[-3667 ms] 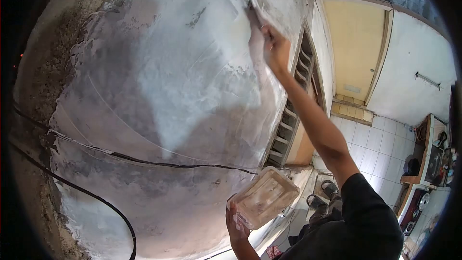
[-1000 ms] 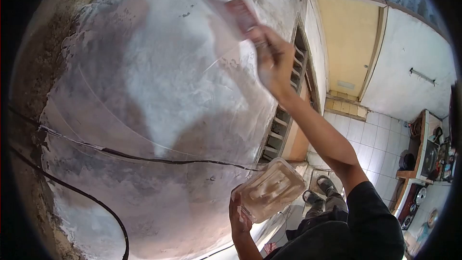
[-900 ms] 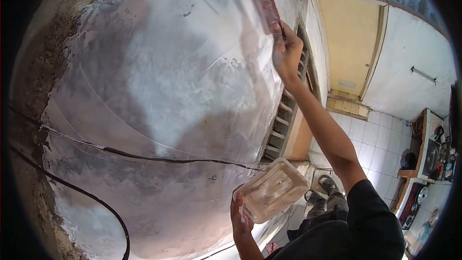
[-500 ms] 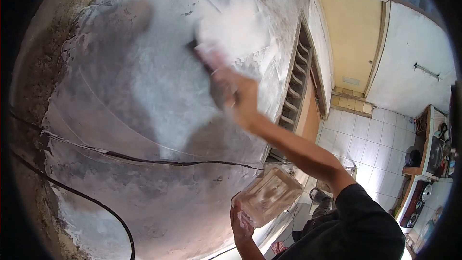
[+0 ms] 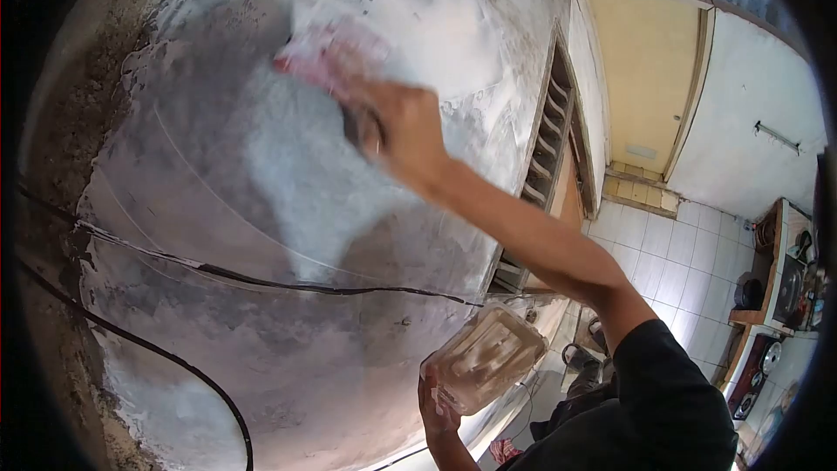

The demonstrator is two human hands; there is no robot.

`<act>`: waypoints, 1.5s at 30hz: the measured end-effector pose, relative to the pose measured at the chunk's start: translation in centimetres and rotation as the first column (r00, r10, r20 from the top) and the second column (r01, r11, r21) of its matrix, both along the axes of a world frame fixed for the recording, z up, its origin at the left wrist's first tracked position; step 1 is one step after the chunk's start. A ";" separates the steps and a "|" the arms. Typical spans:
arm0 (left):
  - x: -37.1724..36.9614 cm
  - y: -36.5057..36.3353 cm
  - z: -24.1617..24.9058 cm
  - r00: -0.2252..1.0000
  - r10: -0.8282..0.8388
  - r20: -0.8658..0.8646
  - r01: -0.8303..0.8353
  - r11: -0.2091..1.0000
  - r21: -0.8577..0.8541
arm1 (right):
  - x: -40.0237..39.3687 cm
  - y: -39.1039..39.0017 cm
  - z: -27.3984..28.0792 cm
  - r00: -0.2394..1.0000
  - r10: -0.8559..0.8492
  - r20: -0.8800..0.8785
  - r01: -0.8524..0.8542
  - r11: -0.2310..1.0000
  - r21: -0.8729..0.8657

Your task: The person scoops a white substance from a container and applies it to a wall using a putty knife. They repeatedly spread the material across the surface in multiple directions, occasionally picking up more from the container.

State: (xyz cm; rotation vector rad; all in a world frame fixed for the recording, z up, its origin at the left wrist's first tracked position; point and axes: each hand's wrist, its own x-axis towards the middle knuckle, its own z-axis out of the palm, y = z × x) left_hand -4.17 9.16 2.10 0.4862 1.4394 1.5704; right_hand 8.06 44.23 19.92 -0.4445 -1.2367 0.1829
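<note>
My right hand (image 5: 403, 122) is raised against the rough grey wall (image 5: 200, 174), fingers wrapped round a reddish, white-smeared putty scraper (image 5: 336, 52). Motion blurs the scraper, and its blade edge is at or very near a patch of wet white putty (image 5: 436, 26). Lower down, my left hand (image 5: 440, 406) grips one end of a clear plastic container (image 5: 497, 358). Whitish putty smears coat its inside, and it is tilted so that its inside faces me. The fingers under the container are partly hidden.
Black cables (image 5: 288, 286) run across the wall's lower part. A slatted vent (image 5: 545, 139) lies right of the putty, beside a yellow door (image 5: 641, 78). A gas stove (image 5: 757, 375) and kitchen shelves (image 5: 772, 270) stand at far right above the white tiled floor (image 5: 667, 249).
My right hand has swept the scraper left and slightly up across the wall, and the scraper's reddish face now shows. My left hand and the container have hardly moved.
</note>
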 end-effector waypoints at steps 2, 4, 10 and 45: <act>0.1 -0.1 -0.5 0.999 -0.037 0.033 0.038 0.999 -0.027 | -0.1 -3.5 -0.6 0.998 0.061 0.017 -0.061 0.998 0.005; -1.0 -0.5 -3.0 0.931 -0.095 -0.353 0.118 0.992 0.043 | 0.7 -5.4 -0.4 0.975 0.196 -0.103 -0.184 0.976 0.116; 2.4 1.1 1.1 0.954 -0.153 -0.257 0.185 0.977 0.104 | 7.4 3.3 1.5 0.898 0.109 -0.426 -0.216 0.953 -0.213; 4.2 1.4 1.8 0.999 -0.015 -0.034 0.017 0.997 0.075 | 4.7 5.8 1.5 0.952 -0.067 -0.298 0.066 0.998 -0.013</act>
